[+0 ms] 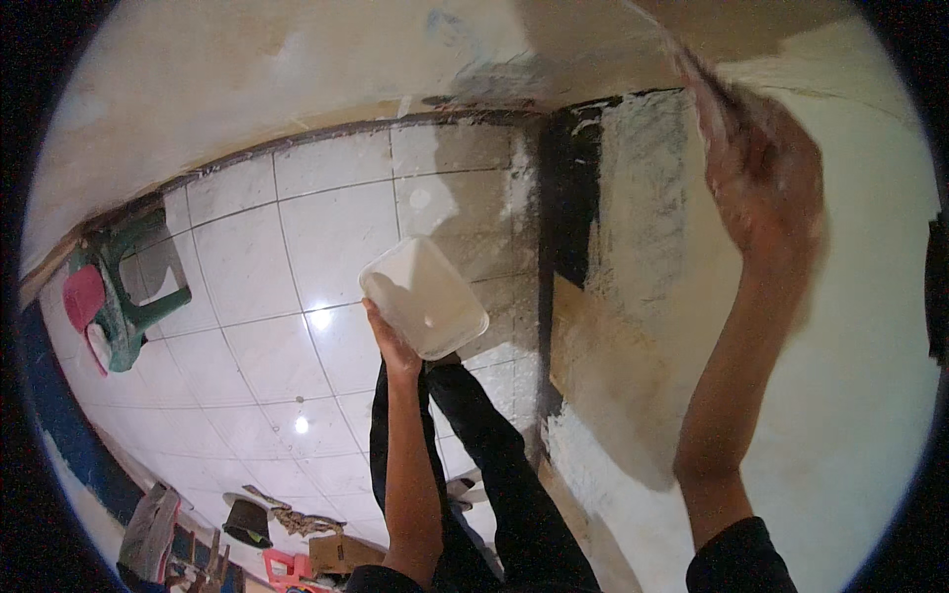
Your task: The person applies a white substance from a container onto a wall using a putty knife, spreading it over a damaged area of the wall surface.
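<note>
My left hand (393, 341) grips the left side of a white square plastic container (440, 296) with pale contents, held over the tiled floor. Up at the right, my right hand (761, 173) is closed on a thin, paint-smeared tool (682, 54), raised at the wall (593, 40); its type is hard to make out. Beside that arm, the wall (643, 148) has rough pale patches and a dark vertical band at the corner.
A green plastic stool (148, 311) with pink items (84, 296) stands at the left against the wall. A dark bucket (247, 519), cloth (301, 519), cardboard (341, 553) and other clutter lie at lower left. My legs (474, 425) stand on white tiles (257, 366) near the corner.
</note>
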A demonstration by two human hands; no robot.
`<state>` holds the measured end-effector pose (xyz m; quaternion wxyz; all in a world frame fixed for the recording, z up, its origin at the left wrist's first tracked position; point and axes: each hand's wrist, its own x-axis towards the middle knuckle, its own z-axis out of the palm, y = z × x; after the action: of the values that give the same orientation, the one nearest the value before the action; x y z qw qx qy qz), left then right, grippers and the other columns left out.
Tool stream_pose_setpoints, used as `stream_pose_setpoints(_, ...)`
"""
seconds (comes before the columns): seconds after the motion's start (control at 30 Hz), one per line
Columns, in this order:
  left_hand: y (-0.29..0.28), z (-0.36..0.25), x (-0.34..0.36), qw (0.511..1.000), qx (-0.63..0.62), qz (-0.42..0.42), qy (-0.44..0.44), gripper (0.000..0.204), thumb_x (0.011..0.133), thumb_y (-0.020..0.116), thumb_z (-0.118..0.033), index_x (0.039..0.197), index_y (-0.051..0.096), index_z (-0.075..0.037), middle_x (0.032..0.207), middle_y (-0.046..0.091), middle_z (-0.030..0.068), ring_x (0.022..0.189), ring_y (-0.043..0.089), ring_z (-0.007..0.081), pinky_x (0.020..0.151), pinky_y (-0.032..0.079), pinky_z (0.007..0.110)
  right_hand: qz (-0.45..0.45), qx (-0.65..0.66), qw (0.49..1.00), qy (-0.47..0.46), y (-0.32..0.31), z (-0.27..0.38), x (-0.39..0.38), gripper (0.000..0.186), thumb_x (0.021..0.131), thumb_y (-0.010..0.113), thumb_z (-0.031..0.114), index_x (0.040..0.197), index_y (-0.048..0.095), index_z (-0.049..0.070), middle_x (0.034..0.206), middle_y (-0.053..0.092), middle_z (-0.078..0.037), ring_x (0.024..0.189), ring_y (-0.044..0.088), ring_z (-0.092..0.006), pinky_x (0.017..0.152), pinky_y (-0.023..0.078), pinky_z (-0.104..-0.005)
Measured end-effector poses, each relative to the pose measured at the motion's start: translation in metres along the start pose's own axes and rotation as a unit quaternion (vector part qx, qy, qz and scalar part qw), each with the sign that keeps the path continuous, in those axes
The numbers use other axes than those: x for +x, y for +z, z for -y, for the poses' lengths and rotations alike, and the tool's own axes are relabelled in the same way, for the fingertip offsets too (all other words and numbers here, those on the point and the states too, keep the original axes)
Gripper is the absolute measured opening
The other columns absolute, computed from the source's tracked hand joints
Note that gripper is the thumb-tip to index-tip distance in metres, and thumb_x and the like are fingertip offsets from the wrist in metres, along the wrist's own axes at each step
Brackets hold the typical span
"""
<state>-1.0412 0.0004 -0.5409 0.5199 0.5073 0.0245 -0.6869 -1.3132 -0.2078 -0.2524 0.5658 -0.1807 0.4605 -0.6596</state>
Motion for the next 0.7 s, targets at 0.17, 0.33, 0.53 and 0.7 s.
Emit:
stream_pose_setpoints(0.17,-0.012,0.011,0.004,0.998,-0.054,0.023,-0.017,0.070,0.096,0.035,-0.060,0.145,0.031,-0.011,0.142,0.039,0.0105,0.130,0.039,0.0268,0.106,0.035,0.043,-0.081,0.014,0.996,0.026,-0.028,-0.023,-0.025,0.036,0.090,0.049,0.004,0.120,0.046,-0.015,0.126,0.052,-0.032,0.115,0.055,-0.0404,0.101,0.048,-0.0442)
stream_pose_setpoints(0.33,-0.002,0.005,0.003,1.000,-0.009,0.004,-0.005,0.074,0.095,0.035,-0.062,0.145,0.029,-0.008,0.143,0.038,0.0118,0.131,0.038,0.0277,0.107,0.034,0.042,-0.054,0.049,0.989,0.127,-0.087,-0.084,0.025,0.040,0.090,0.048,-0.004,0.124,0.035,-0.021,0.123,0.051,-0.029,0.118,0.051,-0.0400,0.109,0.041,-0.0473)
stream_pose_setpoints(0.53,-0.003,0.007,0.000,1.000,-0.004,-0.002,-0.016,0.077,0.095,0.035,-0.063,0.146,0.027,-0.006,0.144,0.035,0.0125,0.131,0.037,0.0285,0.108,0.033,0.042,-0.084,-0.091,0.992,0.030,-0.038,-0.070,0.065,0.037,0.093,0.042,-0.004,0.128,0.036,-0.014,0.125,0.049,-0.031,0.115,0.053,-0.0425,0.107,0.044,-0.0484)
stream_pose_setpoints(0.7,-0.001,0.012,-0.001,1.000,0.000,-0.014,-0.010,0.079,0.093,0.037,-0.064,0.147,0.026,-0.007,0.146,0.034,0.0131,0.132,0.037,0.0291,0.109,0.032,0.043,0.054,-0.474,0.878,-0.037,-0.023,0.008,0.054,0.038,0.095,0.041,-0.001,0.129,0.037,-0.015,0.130,0.049,-0.030,0.119,0.054,-0.0312,0.103,0.048,-0.0387)
